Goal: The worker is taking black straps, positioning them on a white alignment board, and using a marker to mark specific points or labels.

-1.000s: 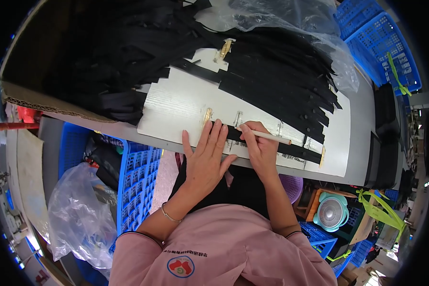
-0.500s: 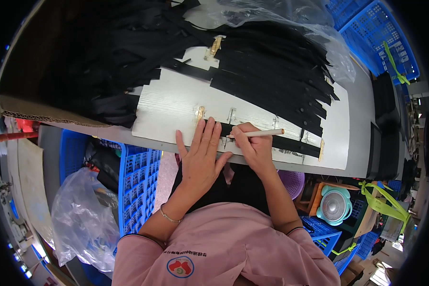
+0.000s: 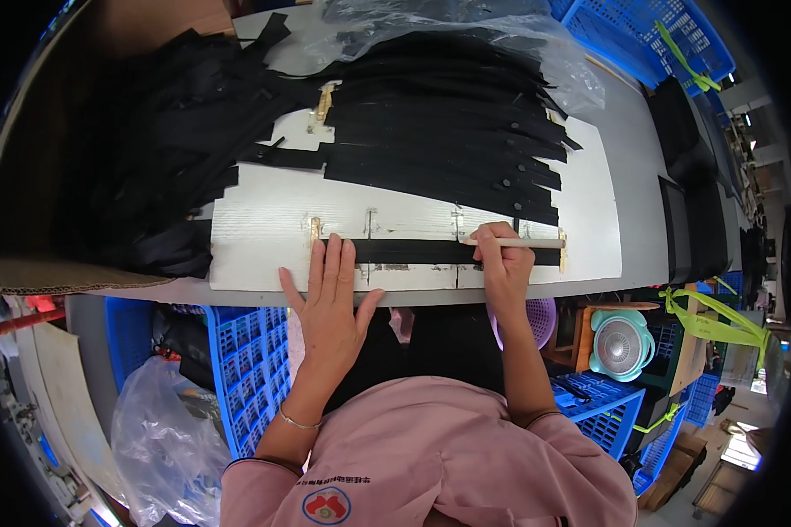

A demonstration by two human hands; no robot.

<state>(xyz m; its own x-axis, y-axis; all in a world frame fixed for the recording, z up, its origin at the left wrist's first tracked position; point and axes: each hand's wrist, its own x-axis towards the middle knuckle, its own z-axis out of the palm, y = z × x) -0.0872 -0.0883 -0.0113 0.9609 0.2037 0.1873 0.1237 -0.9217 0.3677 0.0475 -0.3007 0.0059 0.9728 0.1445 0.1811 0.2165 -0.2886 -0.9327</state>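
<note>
A black fabric strip [image 3: 404,252] lies lengthwise on a white board [image 3: 264,206] near the table's front edge. My left hand [image 3: 330,303] rests flat with fingers spread, its fingertips over the strip's left end. In my right hand [image 3: 506,268] is a slim white marking pencil [image 3: 536,242], its tip at the strip's upper edge by a dark line drawn on the board. Yellowish tape pieces [image 3: 315,230] sit at both ends of the strip. Beyond it, many black strips [image 3: 431,132] lie side by side in a layer.
At the left, a cardboard box [image 3: 88,286] holds a heap of black strips [image 3: 167,132]. Clear plastic film [image 3: 431,26] lies at the back. Blue crates [image 3: 246,360] stand below the table and at the far right [image 3: 646,35]. A teal fan [image 3: 622,344] is at lower right.
My right hand has moved right along the strip with the pencil, from one drawn line to another. My left hand stays on the strip's left end. The whole view has shifted and turned slightly.
</note>
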